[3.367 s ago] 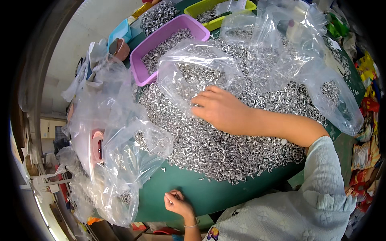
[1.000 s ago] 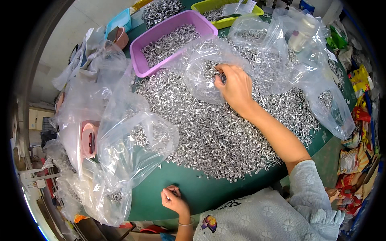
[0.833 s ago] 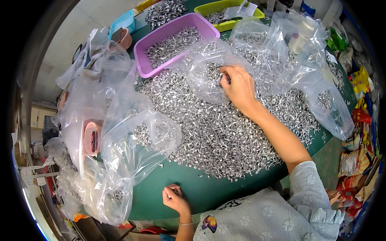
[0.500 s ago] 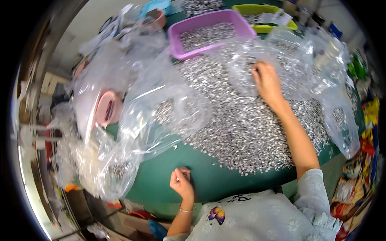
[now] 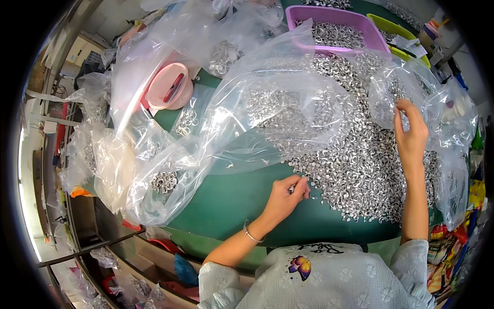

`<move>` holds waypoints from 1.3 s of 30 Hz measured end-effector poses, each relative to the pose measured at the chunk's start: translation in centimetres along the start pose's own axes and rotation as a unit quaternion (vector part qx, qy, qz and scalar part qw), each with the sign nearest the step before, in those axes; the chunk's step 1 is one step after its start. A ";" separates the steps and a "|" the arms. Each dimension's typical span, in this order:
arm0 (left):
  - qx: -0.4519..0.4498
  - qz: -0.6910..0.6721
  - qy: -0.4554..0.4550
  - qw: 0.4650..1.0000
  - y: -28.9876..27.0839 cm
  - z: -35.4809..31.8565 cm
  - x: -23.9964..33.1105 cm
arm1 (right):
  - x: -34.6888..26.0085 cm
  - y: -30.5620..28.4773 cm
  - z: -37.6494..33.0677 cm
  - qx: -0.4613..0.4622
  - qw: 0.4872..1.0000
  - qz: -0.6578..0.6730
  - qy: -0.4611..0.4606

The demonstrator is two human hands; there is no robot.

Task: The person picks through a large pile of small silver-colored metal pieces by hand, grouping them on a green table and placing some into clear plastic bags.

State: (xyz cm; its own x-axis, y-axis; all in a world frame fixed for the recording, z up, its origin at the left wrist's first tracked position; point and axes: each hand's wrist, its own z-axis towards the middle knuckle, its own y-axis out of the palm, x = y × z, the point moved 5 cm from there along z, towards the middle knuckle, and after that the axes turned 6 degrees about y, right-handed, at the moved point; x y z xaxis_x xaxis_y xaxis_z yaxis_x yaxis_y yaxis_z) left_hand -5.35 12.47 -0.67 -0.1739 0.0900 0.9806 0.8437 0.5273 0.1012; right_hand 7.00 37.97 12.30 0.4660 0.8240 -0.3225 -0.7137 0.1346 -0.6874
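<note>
The heap of small curved metal pieces [image 5: 355, 177] spreads over the green surface [image 5: 226, 201], and the two hands are well apart around it. At the heap's near-left edge, the left hand [image 5: 290, 194] is curled around a few metal pieces, silver showing between the fingers. At the heap's far right, the right hand [image 5: 411, 129] bends its thumb and fingers toward each other at a clear plastic bag [image 5: 383, 103]; whether they pinch a piece, I cannot tell. Good handling here probably means light fingertip pinches, since the hooked shapes may catch on one another or on the film. Keeping the left fingers snug should stop pieces slipping out, and the loose plastic sheeting [image 5: 231, 118] over the heap's left side is best kept clear of the wrists.
</note>
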 end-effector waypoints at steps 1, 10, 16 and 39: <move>-0.010 0.006 0.010 1.000 -0.1 0.6 0.2 | -2.2 -0.9 0.2 0.012 0.999 0.023 -0.021; -0.074 0.034 0.000 0.997 -0.7 1.8 -1.2 | -16.6 6.1 0.3 -0.252 0.905 0.319 -0.126; -0.091 0.073 0.017 0.993 -0.8 1.7 -0.8 | -17.5 12.5 -0.4 -0.450 0.854 0.042 -0.257; -0.088 0.027 0.002 0.996 -1.0 1.8 -0.9 | -19.4 21.8 3.6 -0.451 0.862 0.014 -0.229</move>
State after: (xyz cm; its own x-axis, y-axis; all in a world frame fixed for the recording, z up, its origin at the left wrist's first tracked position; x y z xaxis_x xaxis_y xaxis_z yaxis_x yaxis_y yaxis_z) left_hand -7.00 13.39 -1.98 -0.1244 0.1107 0.9860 0.9276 0.3657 0.0760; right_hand -19.49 26.88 5.90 0.0510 0.9787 -0.1988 0.0726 -0.2022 -0.9767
